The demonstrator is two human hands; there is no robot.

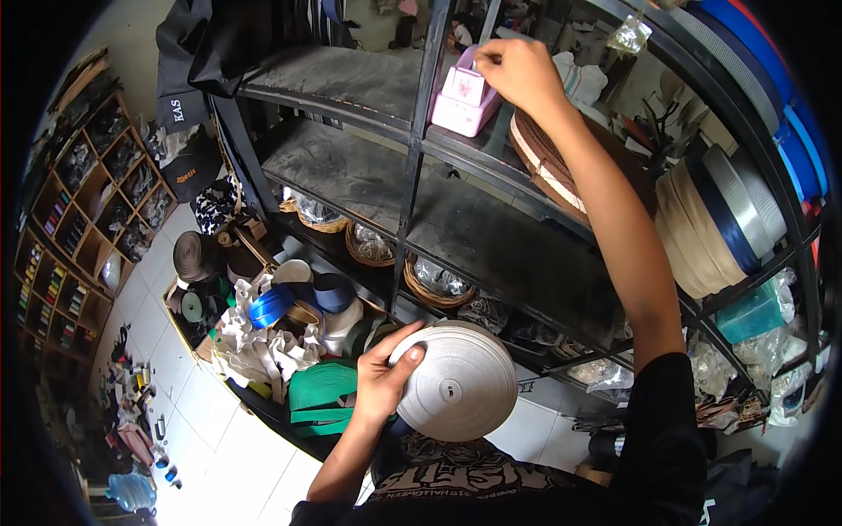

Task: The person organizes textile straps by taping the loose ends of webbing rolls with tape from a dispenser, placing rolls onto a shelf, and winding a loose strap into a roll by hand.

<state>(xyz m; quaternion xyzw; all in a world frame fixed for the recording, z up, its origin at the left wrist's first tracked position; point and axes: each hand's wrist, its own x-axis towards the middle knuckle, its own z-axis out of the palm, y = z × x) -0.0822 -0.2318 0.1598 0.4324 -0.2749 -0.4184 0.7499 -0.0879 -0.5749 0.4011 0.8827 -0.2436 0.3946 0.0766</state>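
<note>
Black shelving [338,167] spans the centre; white tiled floor [197,403], lower left. Left grip [388,379] holds a white webbing roll [469,386], lower centre — right grip [517,70] beside a pink box [460,119], top centre, fingers overlapping — can't tell if holding.

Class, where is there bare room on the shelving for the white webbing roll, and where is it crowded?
Bare: the upper-left shelf between the black bag and pink container; the middle shelf, both sides of the upright, above the wicker baskets. Crowded: the right, with webbing rolls; lower left, white straps and green webbing.
</note>
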